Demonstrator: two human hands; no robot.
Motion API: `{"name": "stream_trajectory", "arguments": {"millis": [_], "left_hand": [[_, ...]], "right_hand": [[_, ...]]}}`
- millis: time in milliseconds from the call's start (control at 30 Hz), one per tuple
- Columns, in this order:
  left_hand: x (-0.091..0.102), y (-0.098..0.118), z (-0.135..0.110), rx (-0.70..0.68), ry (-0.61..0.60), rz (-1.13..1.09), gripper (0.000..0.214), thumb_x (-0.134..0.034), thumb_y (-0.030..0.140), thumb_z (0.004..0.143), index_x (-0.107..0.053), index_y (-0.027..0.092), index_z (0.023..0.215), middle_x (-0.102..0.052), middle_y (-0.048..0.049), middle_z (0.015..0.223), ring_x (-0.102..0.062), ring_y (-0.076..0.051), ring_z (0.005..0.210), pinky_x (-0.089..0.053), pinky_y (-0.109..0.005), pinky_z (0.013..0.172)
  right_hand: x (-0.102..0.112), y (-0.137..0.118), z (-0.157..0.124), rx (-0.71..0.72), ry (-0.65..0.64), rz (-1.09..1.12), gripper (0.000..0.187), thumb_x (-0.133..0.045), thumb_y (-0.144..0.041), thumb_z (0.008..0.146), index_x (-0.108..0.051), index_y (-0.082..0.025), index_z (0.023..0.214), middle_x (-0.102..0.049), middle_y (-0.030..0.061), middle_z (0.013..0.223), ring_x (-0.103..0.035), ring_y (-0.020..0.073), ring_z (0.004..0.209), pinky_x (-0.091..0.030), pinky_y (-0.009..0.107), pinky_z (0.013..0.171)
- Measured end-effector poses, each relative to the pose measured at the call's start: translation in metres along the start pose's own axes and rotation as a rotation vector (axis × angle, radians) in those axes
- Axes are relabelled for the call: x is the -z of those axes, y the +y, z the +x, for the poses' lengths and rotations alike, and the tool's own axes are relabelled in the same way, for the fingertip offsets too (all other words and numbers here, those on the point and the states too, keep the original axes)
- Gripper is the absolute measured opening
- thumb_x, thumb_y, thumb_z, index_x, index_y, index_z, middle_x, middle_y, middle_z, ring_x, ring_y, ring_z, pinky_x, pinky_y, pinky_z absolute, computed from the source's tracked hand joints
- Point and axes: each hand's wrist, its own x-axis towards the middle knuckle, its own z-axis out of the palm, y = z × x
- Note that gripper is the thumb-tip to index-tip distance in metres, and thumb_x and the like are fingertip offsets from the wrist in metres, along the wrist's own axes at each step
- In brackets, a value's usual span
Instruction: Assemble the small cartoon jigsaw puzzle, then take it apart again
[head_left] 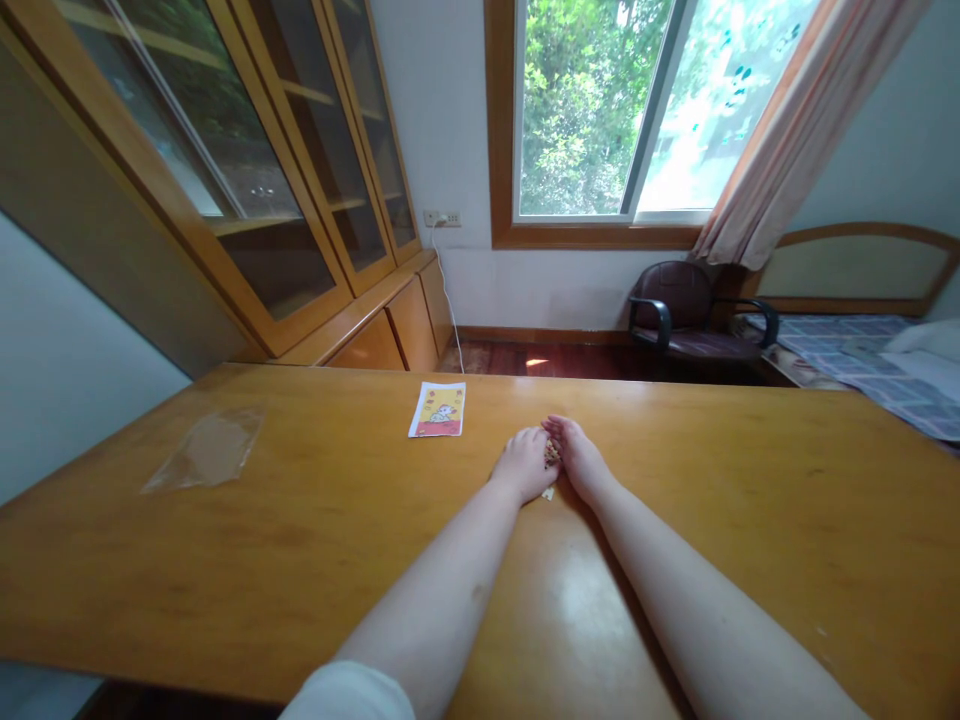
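Near the far side of the table, my left hand [523,462] and my right hand [579,455] come together, curved around a heap of small mottled pieces [552,453], tan, white and dark. Their exact kind is too small to make out, though they could be puzzle pieces. The fingers of both hands are bent inward against the heap and hide most of it. A pale little piece [548,494] pokes out on the tabletop below my left hand. To the left of my hands lies a picture card [438,410] with a white animal on yellow and red.
A clear plastic bag [208,450] lies flat on the left of the wooden table [337,560]. Beyond the far edge are a glass-door cabinet [300,190], a white cable [448,290], an armchair [675,310] and a bed [870,350] under a curtained window.
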Motion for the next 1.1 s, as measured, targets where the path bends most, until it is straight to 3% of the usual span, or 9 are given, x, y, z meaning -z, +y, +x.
{"name": "stream_trajectory", "arguments": {"millis": [333,467,567,667,767,867,967,1033,1100], "left_hand": [[0.009,-0.001,-0.006,-0.031,0.102,-0.099,0.030,-0.052,0.030,0.087,-0.054,0.018,0.115,-0.060,-0.0090,0.117,-0.052,-0.023,0.111,-0.041,-0.038,0.098],[0.016,-0.009,-0.010,-0.052,0.206,-0.231,0.024,-0.050,0.026,0.089,-0.057,0.018,0.110,-0.063,-0.0072,0.111,-0.055,-0.021,0.106,-0.042,-0.036,0.096],[0.027,-0.021,-0.015,-0.034,0.262,-0.330,0.013,-0.052,0.020,0.086,-0.062,0.019,0.094,-0.066,-0.0041,0.095,-0.059,-0.018,0.095,-0.046,-0.033,0.089],[0.044,-0.035,-0.018,0.015,0.298,-0.400,0.009,-0.053,0.020,0.084,-0.063,0.019,0.085,-0.065,-0.0019,0.085,-0.060,-0.016,0.084,-0.048,-0.029,0.080],[0.067,-0.044,-0.017,0.102,0.328,-0.413,0.014,-0.051,0.024,0.086,-0.063,0.019,0.089,-0.065,-0.0020,0.087,-0.060,-0.016,0.082,-0.049,-0.029,0.078],[0.086,-0.046,-0.019,0.098,0.299,-0.354,0.019,-0.048,0.028,0.088,-0.063,0.020,0.095,-0.066,-0.0034,0.094,-0.061,-0.018,0.089,-0.049,-0.032,0.082],[0.091,-0.048,-0.030,0.025,0.193,-0.212,0.026,-0.050,0.030,0.087,-0.060,0.020,0.109,-0.063,-0.0068,0.111,-0.056,-0.022,0.108,-0.043,-0.040,0.097],[0.083,-0.051,-0.043,0.024,0.122,-0.137,0.038,-0.052,0.033,0.086,-0.054,0.020,0.122,-0.057,-0.0096,0.127,-0.048,-0.025,0.121,-0.036,-0.043,0.106],[0.069,-0.054,-0.057,0.057,0.031,-0.092,0.053,-0.052,0.038,0.085,-0.044,0.019,0.133,-0.043,-0.0119,0.143,-0.038,-0.027,0.132,-0.029,-0.045,0.111]], "right_hand": [[-0.002,-0.014,-0.008,0.039,-0.015,-0.095,0.044,-0.053,-0.059,0.076,-0.058,-0.023,0.101,-0.066,0.0076,0.104,-0.059,0.0222,0.105,-0.045,0.038,0.095],[-0.005,-0.026,-0.012,0.049,0.008,-0.048,0.042,-0.061,-0.056,0.071,-0.059,-0.023,0.097,-0.066,0.0070,0.100,-0.061,0.0207,0.098,-0.048,0.036,0.088],[-0.006,-0.034,-0.015,0.014,0.080,0.018,0.038,-0.071,-0.048,0.064,-0.061,-0.021,0.089,-0.065,0.0037,0.086,-0.061,0.0158,0.080,-0.050,0.028,0.072],[-0.003,-0.052,-0.019,0.018,0.178,0.012,0.035,-0.077,-0.038,0.058,-0.059,-0.019,0.082,-0.053,-0.0044,0.060,-0.047,0.0080,0.051,-0.039,0.020,0.048],[0.005,-0.082,-0.025,0.102,0.176,-0.055,0.032,-0.072,-0.042,0.066,-0.057,-0.019,0.083,-0.036,-0.0100,0.047,-0.028,0.0058,0.039,-0.024,0.019,0.038],[0.019,-0.108,-0.031,0.304,0.166,-0.369,0.031,-0.061,-0.046,0.078,-0.061,-0.018,0.091,-0.049,-0.0042,0.054,-0.044,0.0096,0.049,-0.037,0.022,0.047],[0.035,-0.104,-0.037,0.369,0.053,-0.862,0.040,-0.054,-0.049,0.081,-0.061,-0.018,0.105,-0.067,0.0096,0.098,-0.062,0.0214,0.089,-0.049,0.037,0.079],[0.043,-0.085,-0.041,0.370,-0.081,-1.193,0.056,-0.057,-0.051,0.078,-0.056,-0.018,0.122,-0.057,0.0143,0.128,-0.050,0.0290,0.119,-0.039,0.046,0.101],[0.047,-0.063,-0.045,0.353,-0.166,-1.381,0.069,-0.056,-0.053,0.078,-0.047,-0.014,0.134,-0.041,0.0162,0.144,-0.036,0.0302,0.134,-0.028,0.047,0.111]]}}
